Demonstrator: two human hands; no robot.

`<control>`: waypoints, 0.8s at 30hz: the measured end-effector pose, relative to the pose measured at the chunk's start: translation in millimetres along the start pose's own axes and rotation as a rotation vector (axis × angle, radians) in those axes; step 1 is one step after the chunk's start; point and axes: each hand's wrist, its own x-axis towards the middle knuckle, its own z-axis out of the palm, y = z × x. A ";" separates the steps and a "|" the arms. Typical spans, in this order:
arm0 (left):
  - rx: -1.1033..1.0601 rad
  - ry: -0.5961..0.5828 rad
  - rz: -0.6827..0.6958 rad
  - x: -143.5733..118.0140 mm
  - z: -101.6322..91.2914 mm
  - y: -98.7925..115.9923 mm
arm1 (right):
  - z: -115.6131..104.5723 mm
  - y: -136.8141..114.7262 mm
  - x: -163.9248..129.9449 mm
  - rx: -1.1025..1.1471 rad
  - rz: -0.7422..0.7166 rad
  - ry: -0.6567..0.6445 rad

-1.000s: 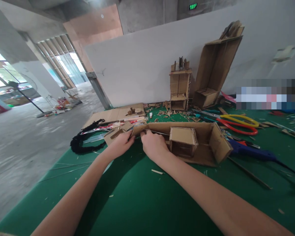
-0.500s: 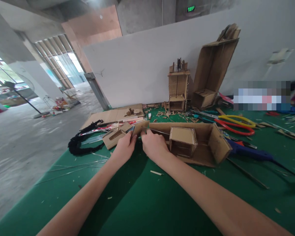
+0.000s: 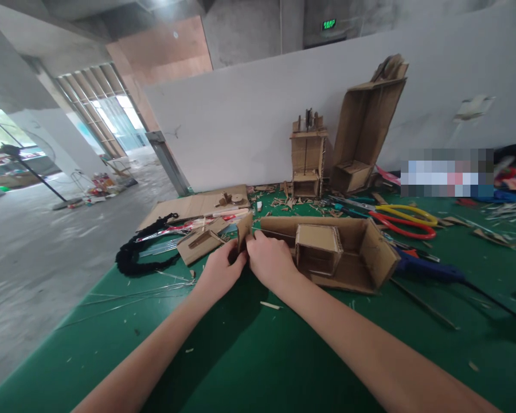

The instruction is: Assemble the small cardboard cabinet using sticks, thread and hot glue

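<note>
Flat brown cardboard piece (image 3: 243, 229) has turned more upright in the pinching grip of the left hand (image 3: 223, 265), left of the open brown cardboard box (image 3: 353, 228); what the right hand (image 3: 270, 257) grips, I cannot tell.

- A small sign (image 3: 328, 24) glows green high up, by the dark grey wall (image 3: 249, 37), above the top edge of the long white wall (image 3: 241, 126).
- The bottom line on it says "EXIT" in big green letters.
- The top line has more green marks that look like Chinese writing, but they are too small and fuzzy to read.
- At the right, a patch (image 3: 447, 172) is all blurry squares, so words there cannot be read.
</note>
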 end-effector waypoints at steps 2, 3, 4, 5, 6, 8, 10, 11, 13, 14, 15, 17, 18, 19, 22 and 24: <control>-0.016 -0.018 -0.013 -2.8 -1.5 0.8 | -2.3 0.0 -2.6 0.005 -0.009 0.003; -0.022 -0.027 -0.021 -4.5 -2.3 1.4 | -3.4 -0.5 -4.5 0.007 -0.012 0.004; -0.027 -0.036 -0.027 -6.3 -3.0 2.0 | -4.6 -1.3 -6.9 0.009 -0.016 0.004; -0.036 -0.048 -0.032 -8.2 -3.7 2.6 | -6.2 -2.4 -10.1 0.010 -0.018 0.002; -0.052 -0.061 -0.032 -10.1 -4.4 3.2 | -8.5 -3.5 -14.3 0.010 -0.025 0.001; -0.084 -0.095 -0.013 -13.6 -5.2 3.8 | -16.8 -4.4 -25.6 0.006 -0.057 0.013; -0.072 -0.107 0.016 -16.4 -5.3 3.8 | -31.1 -1.4 -39.9 -0.002 -0.134 0.061; -0.046 -0.107 0.029 -17.6 -5.0 3.6 | -40.4 2.5 -47.2 -0.006 -0.154 0.095; 0.041 -0.104 0.047 -19.8 -3.4 3.7 | -61.0 16.1 -60.3 -0.041 -0.123 0.187; 0.097 -0.099 0.050 -20.9 -2.1 4.1 | -71.0 25.7 -65.6 -0.068 -0.089 0.251; 0.153 -0.094 0.054 -21.9 -0.5 4.8 | -79.8 37.0 -70.1 -0.106 -0.052 0.297; 0.240 -0.077 0.080 -23.8 3.2 6.9 | -92.1 62.4 -76.6 -0.173 0.041 0.326; 0.266 -0.071 0.099 -24.7 5.1 8.1 | -95.1 75.4 -79.2 -0.193 0.094 0.331; 0.282 -0.069 0.118 -25.4 6.9 9.3 | -96.1 87.9 -81.4 -0.202 0.132 0.311; 0.303 -0.067 0.131 -26.9 10.5 12.2 | -91.4 117.5 -87.2 -0.170 0.242 0.203; 0.305 -0.064 0.110 -27.0 11.2 13.0 | -87.2 128.2 -89.8 -0.133 0.216 0.130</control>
